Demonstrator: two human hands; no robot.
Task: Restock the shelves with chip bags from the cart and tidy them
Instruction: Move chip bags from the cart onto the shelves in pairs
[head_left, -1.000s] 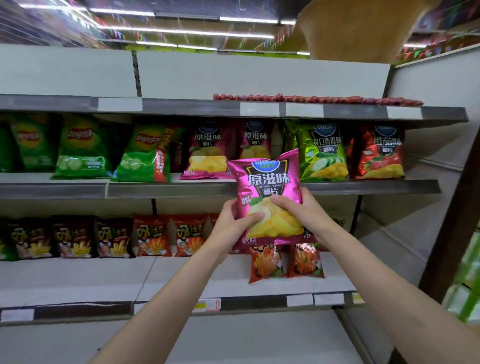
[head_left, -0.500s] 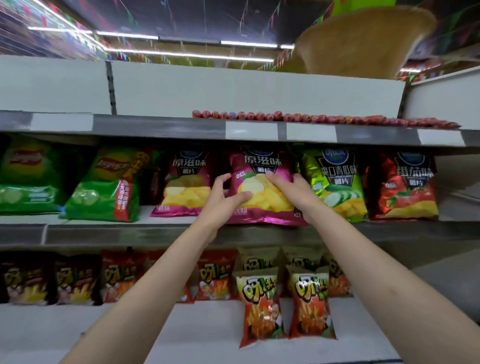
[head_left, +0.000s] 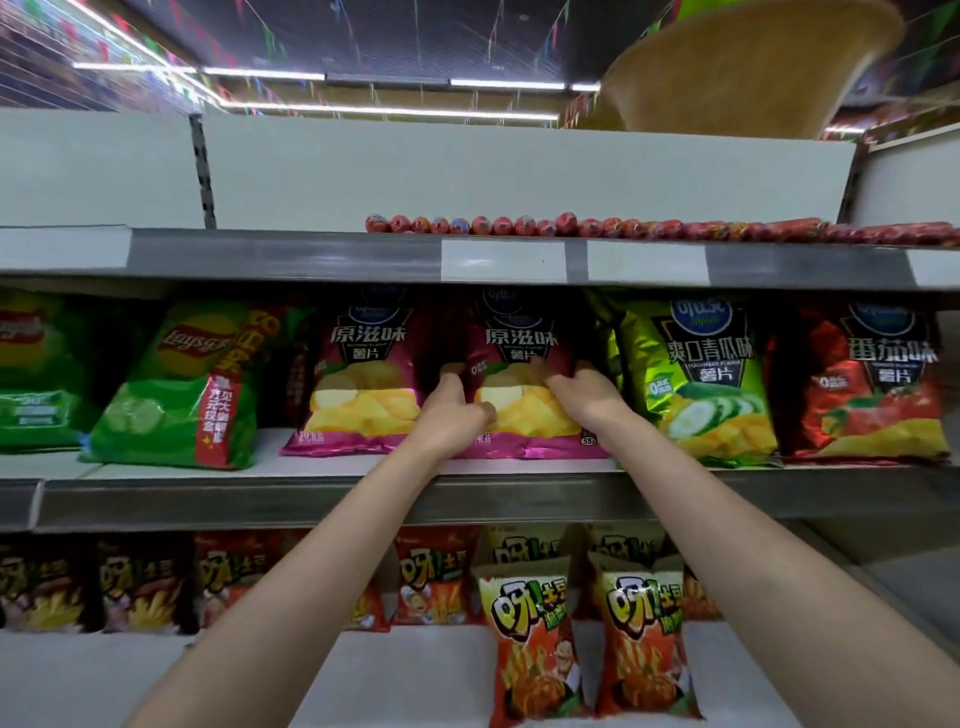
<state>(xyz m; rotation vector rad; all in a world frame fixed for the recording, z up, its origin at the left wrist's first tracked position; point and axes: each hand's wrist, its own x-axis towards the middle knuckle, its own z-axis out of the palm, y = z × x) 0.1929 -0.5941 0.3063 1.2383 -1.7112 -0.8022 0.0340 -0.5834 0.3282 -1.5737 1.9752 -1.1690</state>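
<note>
At the far left of the frame, on the middle shelf (head_left: 322, 499), green Lay's cucumber chip bags (head_left: 176, 384) stand upright. Right of them stands a magenta original-flavour chip bag (head_left: 363, 379), upright, its base on the shelf board. Just right of it, at the frame's centre, is a second magenta chip bag (head_left: 519, 415), also upright on the same shelf, with both hands on its front. The left hand (head_left: 452, 410) presses against its lower left face, fingers curled on the foil; the right hand (head_left: 587, 395) lies on its upper right part, fingers bent onto the bag. Whether either hand pinches the bag or only pushes it, I cannot tell. Further right stand a lime-green cucumber-flavour bag (head_left: 701, 379) and a red tomato-flavour bag (head_left: 867, 384), side by side. Above, along the upper shelf's front edge, runs a row of small red sausages (head_left: 597, 227). Below, in the lower centre, two orange fries-snack packs (head_left: 587, 644) stand forward of the others.
</note>
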